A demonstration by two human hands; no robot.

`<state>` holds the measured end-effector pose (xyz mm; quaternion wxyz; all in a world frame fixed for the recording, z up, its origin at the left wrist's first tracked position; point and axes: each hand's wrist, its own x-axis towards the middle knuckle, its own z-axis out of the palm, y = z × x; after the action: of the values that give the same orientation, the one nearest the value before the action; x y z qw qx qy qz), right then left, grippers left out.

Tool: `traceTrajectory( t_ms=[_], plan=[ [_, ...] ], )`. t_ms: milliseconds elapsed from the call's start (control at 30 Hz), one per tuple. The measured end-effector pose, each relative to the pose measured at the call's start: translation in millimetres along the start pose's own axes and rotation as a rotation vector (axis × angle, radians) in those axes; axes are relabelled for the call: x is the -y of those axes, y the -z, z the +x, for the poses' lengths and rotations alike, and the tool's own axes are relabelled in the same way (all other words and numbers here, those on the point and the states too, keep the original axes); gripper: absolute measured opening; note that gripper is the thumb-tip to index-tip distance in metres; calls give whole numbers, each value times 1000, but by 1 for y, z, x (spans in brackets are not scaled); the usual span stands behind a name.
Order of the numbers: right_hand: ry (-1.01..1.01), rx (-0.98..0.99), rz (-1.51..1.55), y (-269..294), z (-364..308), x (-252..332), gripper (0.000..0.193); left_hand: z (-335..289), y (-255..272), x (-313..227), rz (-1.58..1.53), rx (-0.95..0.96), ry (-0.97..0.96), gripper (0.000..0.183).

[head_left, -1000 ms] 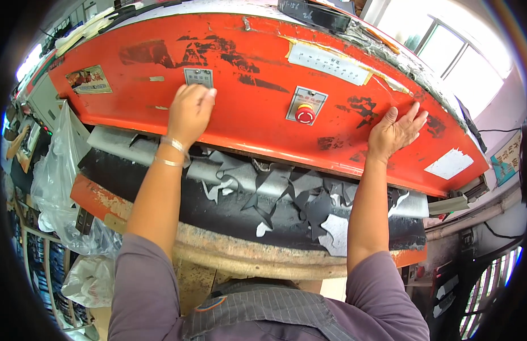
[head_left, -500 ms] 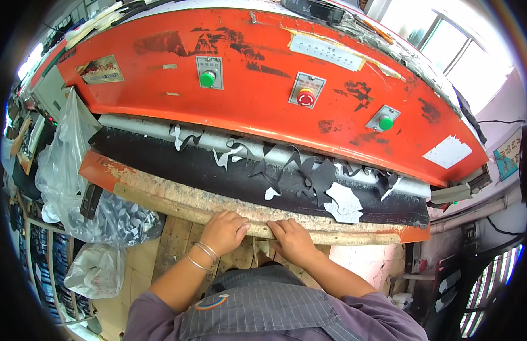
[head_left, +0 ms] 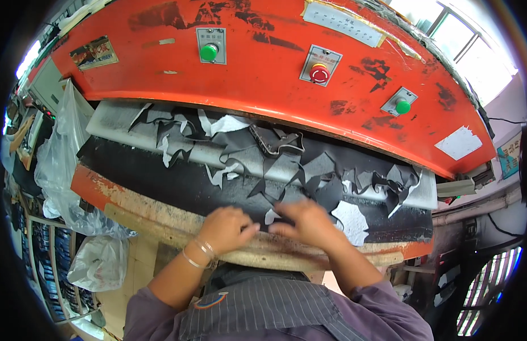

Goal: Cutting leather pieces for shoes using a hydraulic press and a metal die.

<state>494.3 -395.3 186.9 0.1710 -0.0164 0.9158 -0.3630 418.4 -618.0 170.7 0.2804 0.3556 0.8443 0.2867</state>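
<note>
L hand (head_left: 226, 227) & R hand (head_left: 310, 223) lie side by side on the black sheet (head_left: 178, 184) at the press bed's front edge, fingers together, pressed flat, prob. to steady it. Scraps (head_left: 286, 165) lie behind.

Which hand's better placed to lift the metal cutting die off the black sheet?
Right, probably. The right hand lies almost straight below the die, with its fingers already on the black sheet. The left hand sits further to the left, at the bed's front edge.
</note>
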Motion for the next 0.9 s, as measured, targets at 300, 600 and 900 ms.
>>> traceTrajectory(
  t_ms=[300, 600, 900],
  plan=[
    [-372, 30, -231, -4, 112, 6, 70, 31, -29, 55, 294, -307, 17, 48],
    [-110, -441, 1125, 17, -18, -56, 79, 9, -6, 19, 27, -137, 10, 65],
    [-88, -270, 819, -32, -64, -25, 47, 15, -68, -28, -1011, 3, 125, 34]
  ],
)
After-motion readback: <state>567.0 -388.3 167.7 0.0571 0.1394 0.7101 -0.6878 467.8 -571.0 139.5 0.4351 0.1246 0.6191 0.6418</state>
